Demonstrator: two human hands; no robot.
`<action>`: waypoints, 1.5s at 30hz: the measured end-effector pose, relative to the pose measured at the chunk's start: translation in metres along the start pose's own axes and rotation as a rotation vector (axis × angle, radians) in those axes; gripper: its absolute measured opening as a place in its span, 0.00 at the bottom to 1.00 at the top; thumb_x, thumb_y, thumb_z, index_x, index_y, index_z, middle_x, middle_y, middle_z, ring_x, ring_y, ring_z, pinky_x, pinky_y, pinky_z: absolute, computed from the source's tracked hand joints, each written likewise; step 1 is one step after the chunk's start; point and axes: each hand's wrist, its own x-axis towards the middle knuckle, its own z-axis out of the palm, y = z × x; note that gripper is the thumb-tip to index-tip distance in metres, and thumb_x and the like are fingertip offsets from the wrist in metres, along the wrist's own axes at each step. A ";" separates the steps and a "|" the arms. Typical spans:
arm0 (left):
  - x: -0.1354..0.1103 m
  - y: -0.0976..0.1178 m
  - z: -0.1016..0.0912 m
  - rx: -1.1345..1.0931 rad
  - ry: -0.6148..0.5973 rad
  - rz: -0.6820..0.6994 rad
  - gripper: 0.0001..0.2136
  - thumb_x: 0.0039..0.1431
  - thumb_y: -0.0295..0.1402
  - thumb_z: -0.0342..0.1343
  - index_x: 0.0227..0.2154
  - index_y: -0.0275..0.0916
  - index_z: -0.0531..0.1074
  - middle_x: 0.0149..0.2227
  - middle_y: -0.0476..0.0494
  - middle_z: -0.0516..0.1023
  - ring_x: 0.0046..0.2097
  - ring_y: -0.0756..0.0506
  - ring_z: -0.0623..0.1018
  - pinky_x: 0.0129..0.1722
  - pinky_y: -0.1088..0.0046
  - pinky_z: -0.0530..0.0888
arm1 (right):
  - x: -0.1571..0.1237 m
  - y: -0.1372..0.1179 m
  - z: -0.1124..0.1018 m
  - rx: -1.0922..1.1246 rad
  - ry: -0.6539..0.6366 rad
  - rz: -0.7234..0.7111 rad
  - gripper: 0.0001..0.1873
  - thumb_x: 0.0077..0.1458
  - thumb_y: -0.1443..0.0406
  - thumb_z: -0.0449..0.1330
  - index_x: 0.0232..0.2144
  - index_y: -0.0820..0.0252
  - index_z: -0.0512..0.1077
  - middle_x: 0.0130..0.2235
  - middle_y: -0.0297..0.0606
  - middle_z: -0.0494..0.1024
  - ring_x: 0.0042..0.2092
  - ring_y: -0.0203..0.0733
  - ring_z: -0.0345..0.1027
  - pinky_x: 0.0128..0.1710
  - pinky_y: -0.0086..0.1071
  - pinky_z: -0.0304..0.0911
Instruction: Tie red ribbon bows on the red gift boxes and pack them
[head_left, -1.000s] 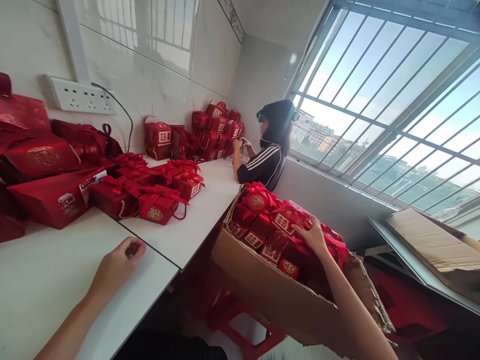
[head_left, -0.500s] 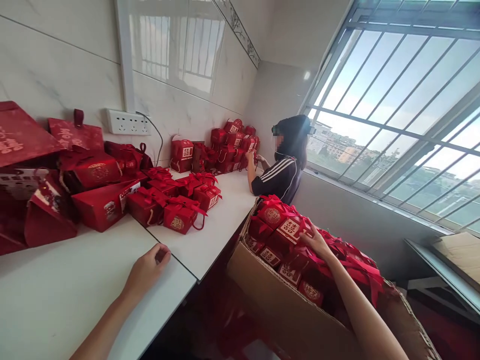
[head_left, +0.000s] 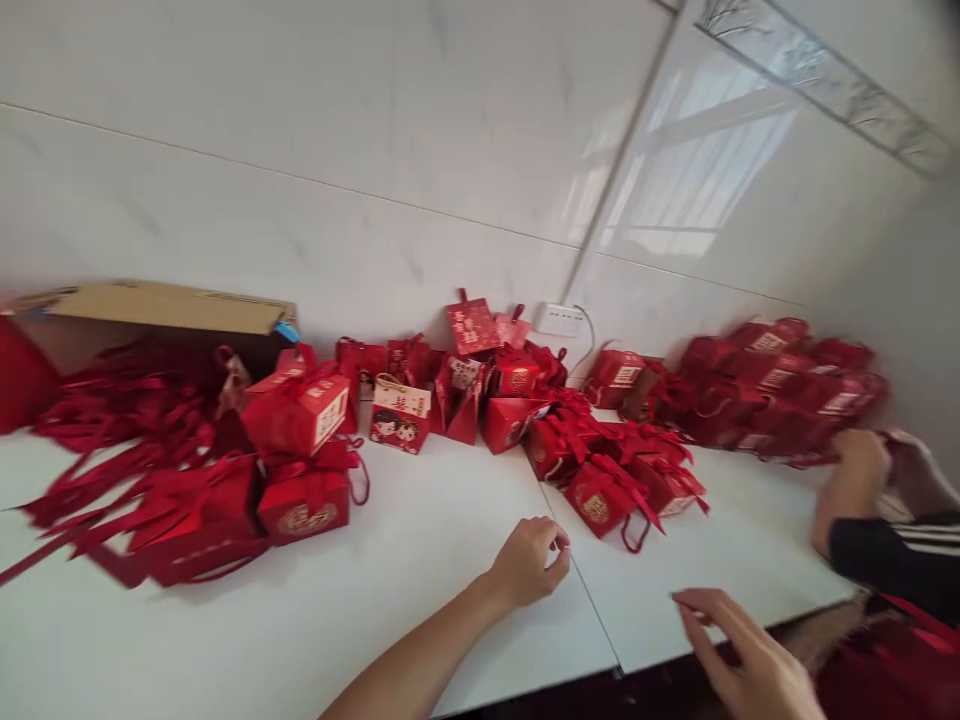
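My left hand (head_left: pixel 531 563) is held over the white table (head_left: pixel 480 640), its fingers loosely curled in toward the thumb, with nothing seen in them. Nearest to it are red gift boxes (head_left: pixel 600 495) with ribbon bows and cord handles, a short way beyond and to the right. At the table's front edge, lower right, my right hand (head_left: pixel 757 655) holds nothing visible; its fingers stretch forward with a gap to the thumb. Red ribboned boxes (head_left: pixel 307 505) and a heap of loose red ribbons (head_left: pixel 142 410) lie at the left. Both hands are apart from the boxes.
A cardboard box (head_left: pixel 172 305) lies at the back left. A gift box with cartoon figures (head_left: pixel 401 415) stands mid-table. Stacked red boxes (head_left: pixel 772 390) are at the far right, near a co-worker's hand (head_left: pixel 862 470). A power strip (head_left: pixel 559 319) is on the wall.
The view has swung left along the table. My right hand has left the red boxes in the cardboard carton and is now at the table's edge, empty. My left hand stays loosely curled.
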 end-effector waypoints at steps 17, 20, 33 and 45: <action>-0.054 -0.031 -0.289 0.707 0.921 -0.678 0.48 0.38 0.42 0.65 0.60 0.31 0.45 0.61 0.20 0.54 0.62 0.27 0.56 0.56 0.41 0.55 | 0.062 -0.186 0.164 0.726 -0.473 -0.359 0.10 0.59 0.69 0.47 0.33 0.58 0.68 0.30 0.38 0.73 0.30 0.40 0.69 0.29 0.31 0.67; -0.047 -0.031 -0.297 0.657 0.870 -0.671 0.47 0.40 0.38 0.64 0.60 0.31 0.45 0.59 0.21 0.58 0.61 0.28 0.60 0.56 0.43 0.57 | 0.051 -0.178 0.160 0.766 -0.429 -0.267 0.09 0.60 0.67 0.48 0.32 0.57 0.68 0.29 0.37 0.73 0.30 0.39 0.69 0.29 0.31 0.67; -0.121 0.027 -0.112 0.435 0.629 -0.351 0.46 0.42 0.42 0.65 0.60 0.39 0.44 0.54 0.29 0.59 0.56 0.31 0.64 0.50 0.49 0.68 | 0.019 -0.135 0.121 1.078 -0.207 0.637 0.21 0.60 0.50 0.47 0.43 0.59 0.66 0.39 0.45 0.75 0.38 0.46 0.73 0.35 0.39 0.72; -0.126 0.042 -0.113 -0.023 0.632 -0.520 0.13 0.57 0.40 0.49 0.41 0.39 0.63 0.30 0.48 0.69 0.34 0.48 0.73 0.37 0.69 0.71 | 0.018 -0.101 0.100 0.877 -0.054 0.604 0.20 0.62 0.53 0.44 0.49 0.57 0.62 0.52 0.46 0.67 0.54 0.47 0.62 0.52 0.47 0.61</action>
